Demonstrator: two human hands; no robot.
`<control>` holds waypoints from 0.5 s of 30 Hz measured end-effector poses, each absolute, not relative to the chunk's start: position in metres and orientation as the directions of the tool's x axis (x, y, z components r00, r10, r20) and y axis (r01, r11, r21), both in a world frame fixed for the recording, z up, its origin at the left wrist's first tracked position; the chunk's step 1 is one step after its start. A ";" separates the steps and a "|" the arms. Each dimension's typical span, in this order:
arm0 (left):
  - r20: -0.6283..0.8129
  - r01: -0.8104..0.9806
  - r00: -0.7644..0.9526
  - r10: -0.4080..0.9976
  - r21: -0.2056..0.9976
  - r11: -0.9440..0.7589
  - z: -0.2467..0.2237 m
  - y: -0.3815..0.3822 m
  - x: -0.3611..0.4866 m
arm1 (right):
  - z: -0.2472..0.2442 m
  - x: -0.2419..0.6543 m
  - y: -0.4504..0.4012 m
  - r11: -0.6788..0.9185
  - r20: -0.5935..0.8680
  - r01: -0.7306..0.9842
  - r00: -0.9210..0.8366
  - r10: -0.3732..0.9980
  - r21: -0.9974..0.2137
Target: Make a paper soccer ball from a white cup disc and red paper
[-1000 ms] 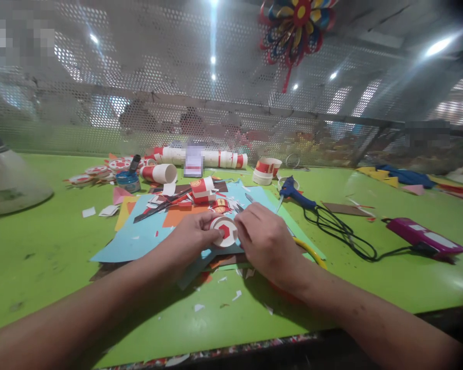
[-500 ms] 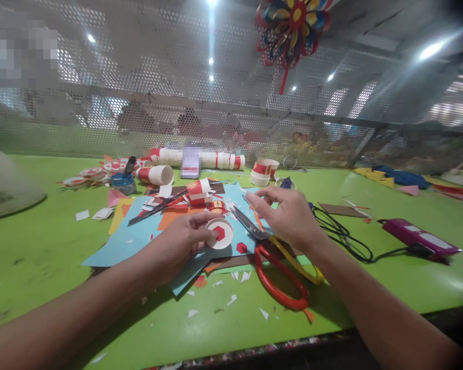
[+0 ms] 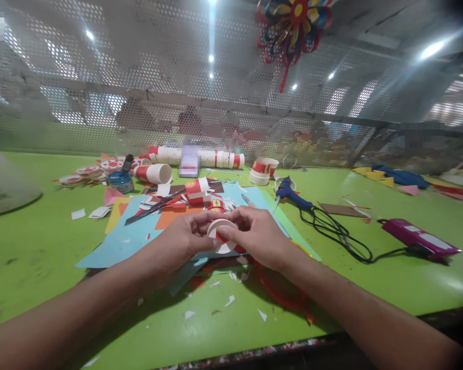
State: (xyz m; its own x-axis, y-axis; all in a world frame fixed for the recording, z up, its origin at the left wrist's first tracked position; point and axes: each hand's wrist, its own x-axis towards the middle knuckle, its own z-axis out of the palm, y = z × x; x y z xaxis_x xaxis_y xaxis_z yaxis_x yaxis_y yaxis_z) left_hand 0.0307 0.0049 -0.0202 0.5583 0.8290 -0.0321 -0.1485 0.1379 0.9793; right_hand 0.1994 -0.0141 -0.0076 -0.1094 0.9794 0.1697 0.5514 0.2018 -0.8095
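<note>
A white paper disc with a raised rim, like a cut cup bottom [image 3: 225, 248], is held between both hands above the blue paper. A red paper piece shows on its face, partly under the thumbs. My left hand [image 3: 187, 237] grips the disc from the left, thumb on the face. My right hand [image 3: 259, 237] is closed on its right side, thumb pressing the red piece. Beneath my right wrist lie scissors, their red handle [image 3: 281, 293] blurred and mostly covered. Behind the hands sit cut red-and-white paper cup pieces [image 3: 197, 190] on blue paper [image 3: 116, 241].
A blue glue gun [image 3: 293, 195] lies at right, its black cord near a purple device [image 3: 420, 237]. A blue-labelled jar [image 3: 121, 182], a paper cup [image 3: 154, 174], a phone [image 3: 189, 160] and a row of stacked cups [image 3: 208, 158] stand behind. Paper scraps litter the green table [image 3: 42, 272].
My right hand has moved left and down from above the scissors onto the disc. The glue gun has come into fuller view. My left hand still holds the disc.
</note>
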 end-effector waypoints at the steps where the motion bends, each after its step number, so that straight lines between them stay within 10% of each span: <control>1: -0.041 -0.137 0.546 0.836 0.981 0.137 -0.020 0.004 0.031 | -0.009 0.200 -0.014 0.188 0.152 0.527 -0.113 0.982 -0.829; 15: -0.142 -0.210 0.527 0.838 0.934 0.290 -0.013 0.004 0.032 | -0.012 0.201 -0.012 0.096 0.035 0.399 -0.158 0.987 -0.912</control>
